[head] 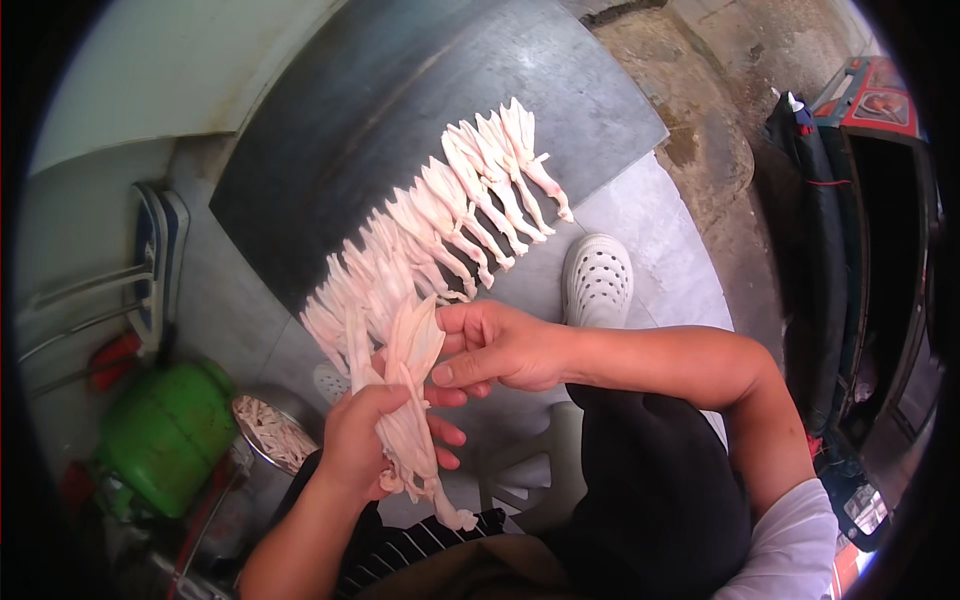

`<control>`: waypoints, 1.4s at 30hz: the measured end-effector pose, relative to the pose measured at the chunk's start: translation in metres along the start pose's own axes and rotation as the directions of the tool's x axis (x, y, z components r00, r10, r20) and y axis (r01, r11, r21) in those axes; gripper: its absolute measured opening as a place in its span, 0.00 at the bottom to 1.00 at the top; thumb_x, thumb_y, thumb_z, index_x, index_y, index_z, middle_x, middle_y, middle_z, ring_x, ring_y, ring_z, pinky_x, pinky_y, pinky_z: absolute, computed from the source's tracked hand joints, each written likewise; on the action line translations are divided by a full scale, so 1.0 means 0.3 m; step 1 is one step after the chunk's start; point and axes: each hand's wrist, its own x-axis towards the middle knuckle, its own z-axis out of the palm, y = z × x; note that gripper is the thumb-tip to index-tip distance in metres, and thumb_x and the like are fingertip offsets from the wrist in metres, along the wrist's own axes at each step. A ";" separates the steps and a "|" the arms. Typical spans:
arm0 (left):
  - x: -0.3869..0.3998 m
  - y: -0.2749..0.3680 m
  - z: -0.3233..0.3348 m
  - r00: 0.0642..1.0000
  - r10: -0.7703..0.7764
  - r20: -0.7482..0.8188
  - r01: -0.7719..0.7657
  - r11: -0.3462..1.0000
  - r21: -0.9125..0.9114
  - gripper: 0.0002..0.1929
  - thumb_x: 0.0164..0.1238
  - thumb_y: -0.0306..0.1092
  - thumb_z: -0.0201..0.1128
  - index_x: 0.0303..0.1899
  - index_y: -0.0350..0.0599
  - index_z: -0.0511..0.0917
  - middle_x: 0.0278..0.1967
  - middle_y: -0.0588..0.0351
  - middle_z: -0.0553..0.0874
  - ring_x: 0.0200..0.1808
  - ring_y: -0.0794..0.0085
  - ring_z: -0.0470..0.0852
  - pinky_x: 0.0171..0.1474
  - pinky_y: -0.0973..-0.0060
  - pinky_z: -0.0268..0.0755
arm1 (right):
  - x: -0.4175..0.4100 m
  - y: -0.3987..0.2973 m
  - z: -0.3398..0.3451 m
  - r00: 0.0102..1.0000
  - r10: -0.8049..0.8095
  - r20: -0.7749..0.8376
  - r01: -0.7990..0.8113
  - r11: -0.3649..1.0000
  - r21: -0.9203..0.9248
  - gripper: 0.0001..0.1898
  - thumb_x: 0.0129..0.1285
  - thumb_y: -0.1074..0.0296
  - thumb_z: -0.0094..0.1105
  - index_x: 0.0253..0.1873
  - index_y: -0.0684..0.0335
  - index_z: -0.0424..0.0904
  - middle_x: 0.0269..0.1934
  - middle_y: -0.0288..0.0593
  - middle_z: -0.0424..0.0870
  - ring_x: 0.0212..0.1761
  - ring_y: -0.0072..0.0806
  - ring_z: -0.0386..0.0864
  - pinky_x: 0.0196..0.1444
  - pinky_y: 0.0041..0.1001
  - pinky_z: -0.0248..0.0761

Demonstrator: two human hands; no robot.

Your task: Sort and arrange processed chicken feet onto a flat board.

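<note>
My left hand [356,435] is wrapped around a small bunch of pale webbed poultry feet [409,412], apparently duck feet. Their webbed ends point up and away, and the cut leg ends hang below my palm. Close beside the bunch is my right hand [517,349], fingers curled at the edge of one web; whether it pinches that web is hidden. Beyond my hands, a slanting row of similar webbed feet [442,191] lies along the near edge of a dark tabletop [360,135]. Their leg ends overhang the edge, and the row's near left end is partly covered by the held bunch.
A metal bowl [300,435] of pale pieces stands low at left, beside a green gas cylinder [169,439]. Folded chairs [154,255] lean by the wall. A white clog [600,277] shows below the table edge. Dark cabinet-like equipment [885,277] stands at right.
</note>
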 end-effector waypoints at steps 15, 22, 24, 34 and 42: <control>-0.007 -0.020 -0.053 0.970 0.046 -0.238 -0.044 0.999 0.012 0.26 0.61 0.33 0.54 0.62 0.37 0.63 0.34 0.39 0.83 0.18 0.60 0.81 0.18 0.63 0.78 | -0.086 -0.112 -0.214 0.905 -0.206 -0.373 0.187 0.979 -0.086 0.13 0.73 0.64 0.58 0.57 0.60 0.75 0.42 0.42 0.85 0.41 0.23 0.82 0.39 0.23 0.76; -0.027 -0.035 -0.130 0.919 0.091 -0.384 -0.099 0.995 -0.003 0.25 0.63 0.37 0.55 0.62 0.48 0.62 0.29 0.46 0.81 0.15 0.62 0.77 0.14 0.64 0.74 | -0.190 -0.259 -0.370 0.714 -0.276 -0.643 0.220 0.961 -0.168 0.14 0.73 0.63 0.58 0.57 0.62 0.72 0.38 0.39 0.82 0.39 0.30 0.85 0.40 0.31 0.83; -0.027 -0.029 -0.133 0.919 0.101 -0.381 -0.101 0.995 0.018 0.25 0.62 0.38 0.55 0.62 0.47 0.63 0.29 0.46 0.81 0.15 0.63 0.78 0.13 0.64 0.74 | -0.205 -0.289 -0.411 0.696 -0.267 -0.667 0.261 0.959 -0.111 0.12 0.70 0.70 0.59 0.55 0.63 0.72 0.38 0.39 0.80 0.31 0.24 0.80 0.33 0.29 0.80; -0.044 -0.028 -0.167 0.914 0.120 -0.389 -0.125 0.992 0.013 0.26 0.62 0.37 0.55 0.63 0.45 0.63 0.28 0.47 0.81 0.15 0.63 0.77 0.14 0.64 0.74 | -0.219 -0.159 -0.536 0.373 -0.336 -0.865 -0.078 0.917 -0.390 0.11 0.64 0.69 0.63 0.46 0.68 0.77 0.32 0.44 0.82 0.23 0.27 0.76 0.27 0.32 0.73; -0.049 -0.030 -0.181 0.912 0.127 -0.390 -0.139 0.990 -0.004 0.25 0.63 0.37 0.54 0.62 0.46 0.62 0.29 0.48 0.81 0.16 0.63 0.77 0.14 0.65 0.74 | -0.225 -0.140 -0.525 0.496 -0.782 -0.379 -0.671 -0.067 -0.739 0.14 0.67 0.58 0.58 0.40 0.66 0.79 0.33 0.57 0.82 0.35 0.53 0.81 0.41 0.44 0.74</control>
